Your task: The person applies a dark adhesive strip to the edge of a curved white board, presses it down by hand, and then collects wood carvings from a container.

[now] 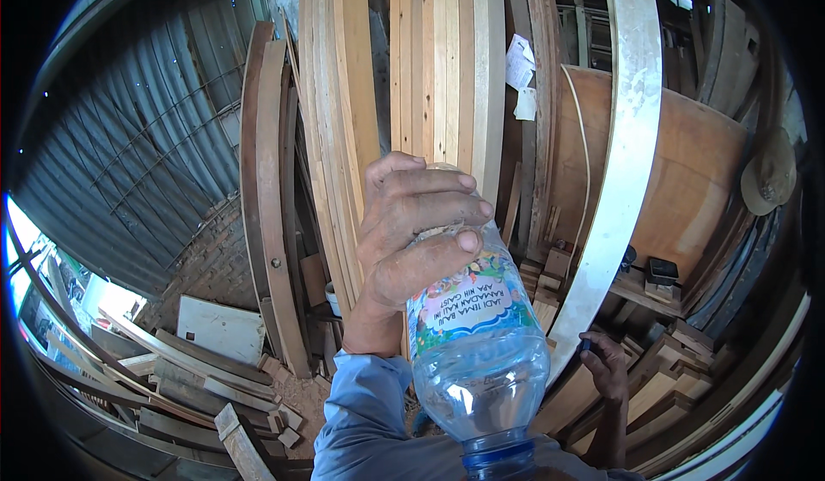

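A large clear plastic bottle point(481, 386) with a colourful printed label lies across the lower middle of the view. My left hand point(421, 232) wraps round its base end, the fingers over the top side. The bottle's neck, with a blue band, points down toward me and runs to the lower edge; its mouth is hidden. How much liquid it holds I cannot make out. Lower right, my right hand point(607, 368) is closed, apart from the bottle. Between its thumb and fingers is a small dark blue bottle cap point(586, 344).
Long wooden planks point(438, 69) stand ahead, with a pale curved board point(632, 120) to their right. Stacked timber pieces point(670, 378) lie at lower right. Boards and offcuts point(206, 378) litter the lower left, before a corrugated metal wall point(120, 137). A cap point(769, 172) hangs far right.
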Demonstrator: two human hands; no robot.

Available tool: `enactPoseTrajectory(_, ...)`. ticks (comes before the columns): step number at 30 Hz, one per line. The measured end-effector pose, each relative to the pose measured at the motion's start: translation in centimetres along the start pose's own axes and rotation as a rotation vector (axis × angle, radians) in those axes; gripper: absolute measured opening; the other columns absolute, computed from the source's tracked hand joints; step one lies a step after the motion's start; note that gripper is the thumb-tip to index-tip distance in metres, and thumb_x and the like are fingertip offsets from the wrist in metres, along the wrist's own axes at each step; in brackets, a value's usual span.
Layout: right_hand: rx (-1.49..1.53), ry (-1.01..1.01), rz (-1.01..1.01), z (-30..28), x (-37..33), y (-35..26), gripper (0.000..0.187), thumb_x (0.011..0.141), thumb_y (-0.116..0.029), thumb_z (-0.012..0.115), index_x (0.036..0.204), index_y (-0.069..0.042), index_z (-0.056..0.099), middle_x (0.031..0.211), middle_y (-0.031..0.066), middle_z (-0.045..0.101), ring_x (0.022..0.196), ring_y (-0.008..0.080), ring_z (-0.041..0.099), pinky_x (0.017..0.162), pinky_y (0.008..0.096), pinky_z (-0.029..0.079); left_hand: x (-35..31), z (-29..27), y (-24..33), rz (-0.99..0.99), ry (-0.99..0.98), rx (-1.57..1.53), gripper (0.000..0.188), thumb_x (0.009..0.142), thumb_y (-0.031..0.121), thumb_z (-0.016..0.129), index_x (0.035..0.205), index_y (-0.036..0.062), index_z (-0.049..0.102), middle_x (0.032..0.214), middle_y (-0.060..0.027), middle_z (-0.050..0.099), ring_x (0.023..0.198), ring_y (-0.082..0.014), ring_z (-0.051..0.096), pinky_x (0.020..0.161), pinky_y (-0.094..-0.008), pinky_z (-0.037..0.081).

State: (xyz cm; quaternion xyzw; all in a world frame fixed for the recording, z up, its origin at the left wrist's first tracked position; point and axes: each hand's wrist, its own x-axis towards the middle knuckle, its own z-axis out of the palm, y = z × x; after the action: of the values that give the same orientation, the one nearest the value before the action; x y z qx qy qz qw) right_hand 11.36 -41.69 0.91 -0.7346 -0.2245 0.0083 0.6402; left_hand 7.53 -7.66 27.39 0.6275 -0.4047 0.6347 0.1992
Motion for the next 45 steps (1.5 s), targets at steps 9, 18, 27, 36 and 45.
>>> enactPoseTrajectory(9, 0.011, 0.026, 0.026, 0.5, 0.0, 0.0, 0.029, 0.089, -0.015, 0.068, 0.113, 0.001, 0.065, 0.096, 0.0028, 0.061, 0.089, 0.0120, 0.057, 0.083, 0.0271, 0.047, -0.3, -0.2, -0.1, 0.001, -0.037, 0.015, 0.022, 0.083, 0.016, 0.070, 0.102, 0.0247, 0.061, 0.095, -0.0002, 0.070, 0.092, -0.0223, 0.067, 0.093, -0.0431, 0.043)
enactPoseTrajectory(18, -0.026, 0.050, -0.093, -1.5, 0.1, -2.3, 0.040, 0.092, -0.028, 0.065, 0.118, 0.002, 0.057, 0.107, 0.0061, 0.061, 0.097, 0.0130, 0.057, 0.087, 0.0283, 0.046, -4.3, 1.9, 0.5, -0.172, -0.336, -0.447, 0.054, 0.073, 0.025, 0.084, 0.121, 0.0145, 0.060, 0.102, -0.0065, 0.072, 0.094, -0.0232, 0.070, 0.091, -0.0400, 0.049)
enactPoseTrajectory(27, -0.298, -0.104, -0.457, 0.1, 3.9, -11.9, 0.032, 0.085, -0.008, 0.068, 0.114, 0.002, 0.064, 0.105, 0.0173, 0.064, 0.098, 0.0308, 0.064, 0.085, 0.0396, 0.052, -23.0, 7.3, 9.2, -1.345, -0.692, -0.997, 0.077, 0.069, 0.020, 0.085, 0.133, -0.0006, 0.047, 0.111, -0.0084, 0.062, 0.106, -0.0160, 0.059, 0.095, -0.0333, 0.046)
enactPoseTrajectory(36, -0.487, -0.399, -0.285, 0.7, 5.3, -8.7, 0.030, 0.086, -0.012, 0.070, 0.114, -0.005, 0.065, 0.102, 0.0135, 0.067, 0.098, 0.0339, 0.064, 0.083, 0.0447, 0.051, -27.2, 7.7, 9.3, -1.283, -0.871, -1.001, 0.069, 0.067, 0.022, 0.083, 0.122, -0.0028, 0.051, 0.104, -0.0134, 0.064, 0.095, -0.0207, 0.064, 0.085, -0.0344, 0.050)
enactPoseTrajectory(45, -0.518, -0.425, -0.218, 2.4, 5.5, -6.4, 0.024, 0.091, -0.022, 0.066, 0.105, -0.004, 0.063, 0.095, 0.0183, 0.065, 0.091, 0.0381, 0.065, 0.078, 0.0476, 0.051, -28.0, 6.7, 8.0, -1.230, -1.075, -0.728, 0.071, 0.064, 0.021, 0.085, 0.122, -0.0027, 0.053, 0.098, -0.0131, 0.067, 0.095, -0.0233, 0.068, 0.087, -0.0350, 0.052)
